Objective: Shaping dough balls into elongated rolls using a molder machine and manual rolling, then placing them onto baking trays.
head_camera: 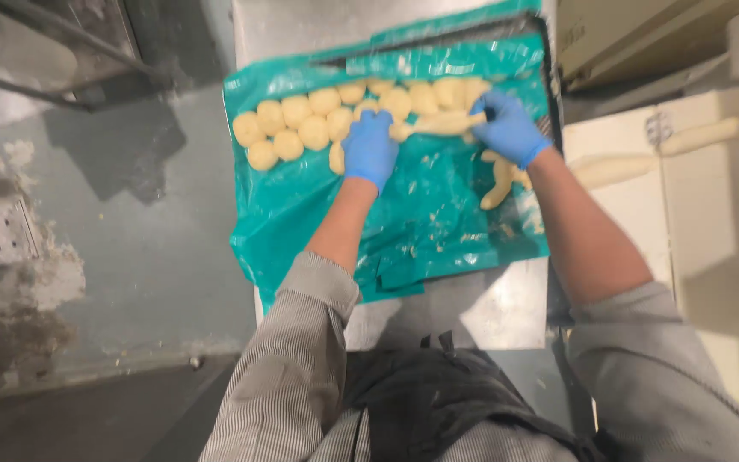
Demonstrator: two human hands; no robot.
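Scene: a person in a grey striped jacket and dark apron leans over a steel worktop (481, 312), seen from above.
Left hand: the left hand (369, 147), in a blue glove, rests palm down on the round dough balls (301, 124), fingers curled over them at the near edge of the cluster.
Right hand: the right hand (506, 128), also gloved in blue, pinches the right end of a long dough roll (438, 125), fingers closed on it.
Dough roll: it lies between the two hands, far on the sheet, just beside the balls.
Sheet: a teal plastic sheet (438, 222) covers the worktop, flecked with dough scraps.
Other dough: a curved dough strip (499, 184) lies under the right wrist.
Surroundings: a grey floor (147, 248) to the left, cream cabinets (712, 222) to the right.
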